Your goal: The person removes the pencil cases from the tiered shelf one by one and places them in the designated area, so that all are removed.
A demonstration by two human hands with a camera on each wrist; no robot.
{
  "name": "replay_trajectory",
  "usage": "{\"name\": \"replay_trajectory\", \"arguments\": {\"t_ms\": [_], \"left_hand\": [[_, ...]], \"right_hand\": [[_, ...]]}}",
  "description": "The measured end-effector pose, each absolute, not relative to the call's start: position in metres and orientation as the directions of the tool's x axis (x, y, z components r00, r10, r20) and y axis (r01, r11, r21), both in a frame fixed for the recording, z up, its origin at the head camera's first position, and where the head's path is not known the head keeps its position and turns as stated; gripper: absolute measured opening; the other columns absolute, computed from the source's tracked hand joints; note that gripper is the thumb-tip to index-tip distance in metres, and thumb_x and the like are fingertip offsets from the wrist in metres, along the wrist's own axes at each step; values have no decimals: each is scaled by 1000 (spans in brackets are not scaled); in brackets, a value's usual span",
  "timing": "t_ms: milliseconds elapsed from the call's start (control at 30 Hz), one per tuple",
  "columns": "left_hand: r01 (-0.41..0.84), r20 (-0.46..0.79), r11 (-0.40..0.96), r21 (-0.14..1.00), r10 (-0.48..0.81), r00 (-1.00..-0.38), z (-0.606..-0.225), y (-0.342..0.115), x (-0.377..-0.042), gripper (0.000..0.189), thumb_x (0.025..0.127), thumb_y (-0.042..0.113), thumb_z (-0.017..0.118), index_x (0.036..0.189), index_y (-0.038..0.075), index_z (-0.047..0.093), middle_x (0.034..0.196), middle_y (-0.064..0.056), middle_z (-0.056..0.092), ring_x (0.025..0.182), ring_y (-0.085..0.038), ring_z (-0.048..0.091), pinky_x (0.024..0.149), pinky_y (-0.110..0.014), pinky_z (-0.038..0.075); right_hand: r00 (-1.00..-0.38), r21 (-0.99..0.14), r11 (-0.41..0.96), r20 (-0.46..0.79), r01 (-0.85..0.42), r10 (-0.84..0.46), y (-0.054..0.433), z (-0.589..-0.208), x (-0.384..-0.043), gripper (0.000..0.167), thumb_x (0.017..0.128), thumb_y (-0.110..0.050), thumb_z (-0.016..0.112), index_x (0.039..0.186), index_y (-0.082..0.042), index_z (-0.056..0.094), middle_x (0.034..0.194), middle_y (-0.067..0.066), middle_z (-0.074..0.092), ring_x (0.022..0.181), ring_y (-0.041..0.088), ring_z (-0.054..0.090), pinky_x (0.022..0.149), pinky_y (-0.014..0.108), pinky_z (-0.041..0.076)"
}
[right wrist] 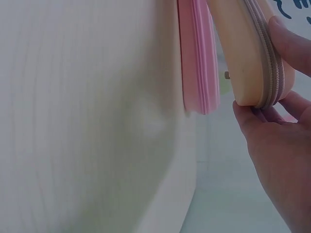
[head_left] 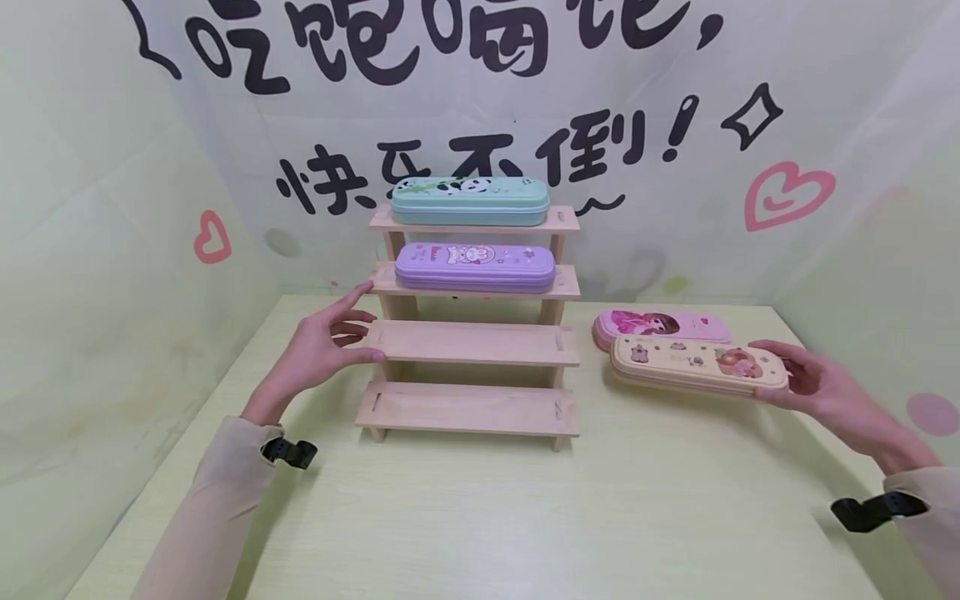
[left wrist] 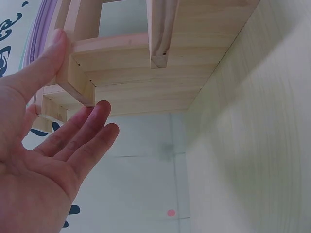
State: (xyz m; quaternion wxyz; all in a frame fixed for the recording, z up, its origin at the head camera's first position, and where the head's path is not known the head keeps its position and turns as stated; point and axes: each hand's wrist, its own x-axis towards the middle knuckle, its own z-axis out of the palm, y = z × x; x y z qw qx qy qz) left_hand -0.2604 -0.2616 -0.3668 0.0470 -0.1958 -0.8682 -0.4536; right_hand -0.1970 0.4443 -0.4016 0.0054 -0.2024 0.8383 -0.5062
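Observation:
My right hand point(head_left: 828, 392) grips the right end of a cream pencil case point(head_left: 693, 360) with printed pictures on its lid. In the right wrist view, the thumb is on one side and fingers on the other, with the zip point(right wrist: 269, 53) between. The case is raised off the table, in front of a pink pencil case point(head_left: 693, 327) that it partly hides. My left hand point(head_left: 318, 342) touches the left end of a wooden tiered stand point(head_left: 472, 342); its thumb rests at a board's edge and its fingers are fairly straight.
On the stand's top tier sits a mint pencil case point(head_left: 480, 208) with a panda print. A purple pencil case point(head_left: 476, 271) lies one tier below. Two lower boards are bare. Printed cloth point(head_left: 652, 242) walls off the back and sides of the pale table point(head_left: 487, 517).

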Motion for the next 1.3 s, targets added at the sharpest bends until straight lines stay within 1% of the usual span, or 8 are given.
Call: {"name": "replay_trajectory", "arguments": {"t_ms": [133,300,533,800,967,1133,1233,1300], "left_hand": [[383,258,515,767,299,-919,-366,-261,-260,106,81,20,95,165,39,34,132,-17,66,118,-34,68,104,-48,54],[384,261,511,769,298,-918,-366,-262,-260,106,80,19,95,165,39,35,132,-17,66,117,-33,69,104,-48,55],[379,254,511,772,299,-920,-367,-261,-259,106,81,18,95,166,37,34,132,-17,66,118,-35,68,102,-32,56],[379,255,513,770,297,-920,-367,-261,-259,106,81,19,95,166,38,34,133,-17,66,118,-35,68,102,-33,56],[375,251,516,770,295,-922,-366,-262,-259,106,81,19,94,166,39,34,133,-16,66,119,-35,68,102,-33,56],[374,251,517,770,294,-922,-366,-262,-259,106,81,19,94,166,39,34,133,-17,66,119,-36,68,102,-33,56],[374,251,518,769,293,-922,-366,-261,-260,106,81,20,95,166,38,34,133,-17,66,119,-36,68,102,-33,56],[374,251,520,768,292,-923,-366,-261,-260,106,81,20,95,166,39,34,133,-17,66,118,-35,68,102,-33,56]], "right_hand": [[-935,-830,472,154,-298,-319,443,-407,-199,68,96,13,67,157,-8,45,123,-11,66,99,6,69,79,18,61],[-951,-810,530,107,-253,-291,442,-410,-202,67,97,7,70,158,-6,43,123,-13,64,100,7,66,77,19,60],[-956,-811,545,57,-213,-289,443,-412,-208,66,100,1,70,158,-1,39,125,-19,62,103,3,66,80,18,60],[-941,-818,523,62,-238,-332,447,-417,-220,67,100,1,68,159,0,37,131,-16,58,107,2,64,82,18,59],[-945,-804,557,20,-210,-327,449,-415,-226,68,101,-3,70,160,-1,37,133,-16,54,108,0,62,82,18,58],[-949,-769,615,-33,-175,-312,451,-414,-230,72,101,-11,73,161,0,35,140,-3,49,111,-6,58,84,17,56],[-950,-750,637,-40,-177,-311,453,-415,-233,75,100,-13,74,162,2,33,147,6,43,112,-10,53,85,15,54],[-949,-747,639,-37,-182,-313,454,-416,-235,75,100,-13,74,162,2,33,149,9,41,112,-11,52,86,15,53]]}}
